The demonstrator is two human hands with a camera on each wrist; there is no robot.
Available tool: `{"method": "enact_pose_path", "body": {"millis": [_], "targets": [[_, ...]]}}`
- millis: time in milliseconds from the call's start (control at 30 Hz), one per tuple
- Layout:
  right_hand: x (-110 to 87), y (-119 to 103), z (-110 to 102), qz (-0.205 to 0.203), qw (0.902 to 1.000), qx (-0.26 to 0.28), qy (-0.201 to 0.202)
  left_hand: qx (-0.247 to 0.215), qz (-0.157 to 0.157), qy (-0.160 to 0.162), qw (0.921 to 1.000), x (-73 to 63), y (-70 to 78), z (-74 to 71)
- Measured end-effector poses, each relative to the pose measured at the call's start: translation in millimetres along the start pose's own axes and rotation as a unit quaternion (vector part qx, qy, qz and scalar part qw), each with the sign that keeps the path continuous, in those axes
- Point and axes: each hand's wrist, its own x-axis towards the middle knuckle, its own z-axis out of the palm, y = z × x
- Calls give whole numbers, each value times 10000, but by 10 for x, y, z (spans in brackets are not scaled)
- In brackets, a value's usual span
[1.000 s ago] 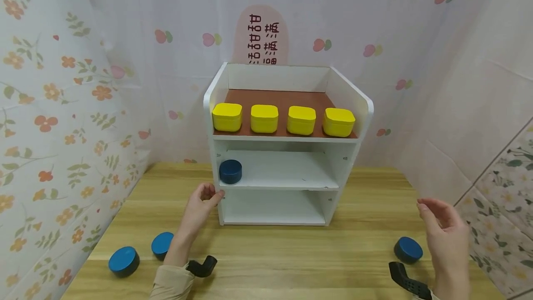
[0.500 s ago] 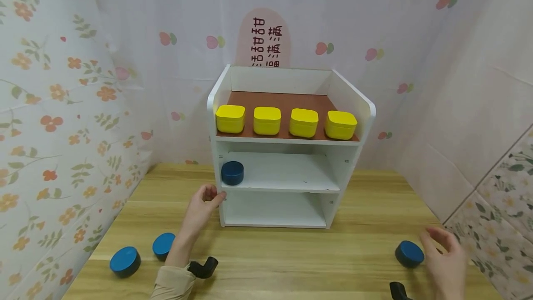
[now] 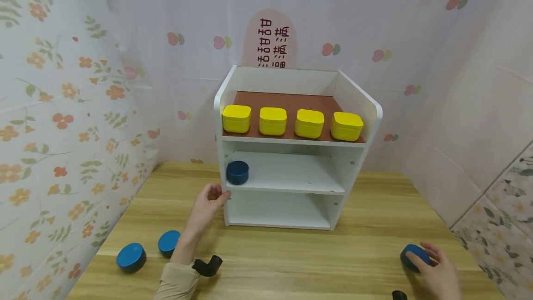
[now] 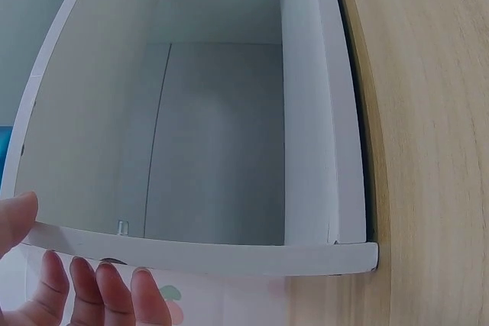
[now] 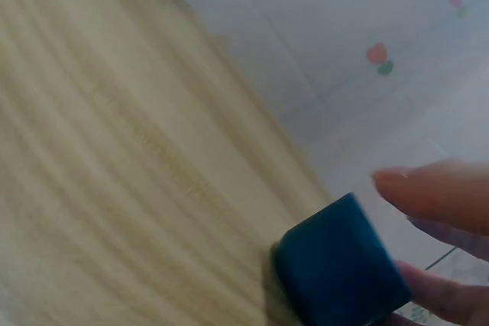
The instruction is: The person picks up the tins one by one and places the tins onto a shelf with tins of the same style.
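Observation:
My left hand point(image 3: 208, 203) grips the left side panel of a small white shelf unit point(image 3: 287, 191) at the middle board's height. In the left wrist view the thumb point(image 4: 17, 215) lies on the panel's inner side, with the other fingers point(image 4: 84, 288) along its outer face. On the right of the table my right hand point(image 3: 438, 270) holds a round blue tin point(image 3: 410, 259), thumb across its near side and fingers behind. The right wrist view shows fingertips right at the blue tin's edge point(image 5: 340, 265) and one finger held apart; the thumb is hidden there.
Several yellow square-lidded boxes point(image 3: 272, 121) stand in a row on the brown top board. Another blue tin point(image 3: 238, 173) sits at the left of the middle board. Two more blue tins, one nearer the edge point(image 3: 131, 258) and one beside my left forearm point(image 3: 168, 242), lie on the wooden table.
My right hand has come down and left onto the blue tin, from raised above and beside it. The left hand stays on the shelf unit. The head view has shifted slightly.

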Motion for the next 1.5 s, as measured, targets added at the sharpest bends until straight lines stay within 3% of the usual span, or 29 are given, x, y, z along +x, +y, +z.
{"method": "enact_pose_path", "body": {"millis": [133, 433, 733, 900, 1100, 1500], "targets": [[53, 50, 1, -184, 9986, -321, -388, -20, 41, 1, 10000, 2, 4, 16], [66, 120, 20, -251, 9977, -457, -436, -32, 20, 25, 10000, 8, -1, 9], [51, 107, 99, -35, 9993, -364, -13, -72, 59, -15, 10000, 25, 23, 9], [40, 92, 92, -162, 9988, -433, -139, -119, 2, -12, 9999, 3, 15, 8], [17, 36, 87, -120, 9981, -483, -357, -203, -14, -65, 9998, 0, 8, 14], [-60, -189, 140, -460, 9951, -645, -599, -293, -46, -68, 9995, -22, 16, 8]]}}
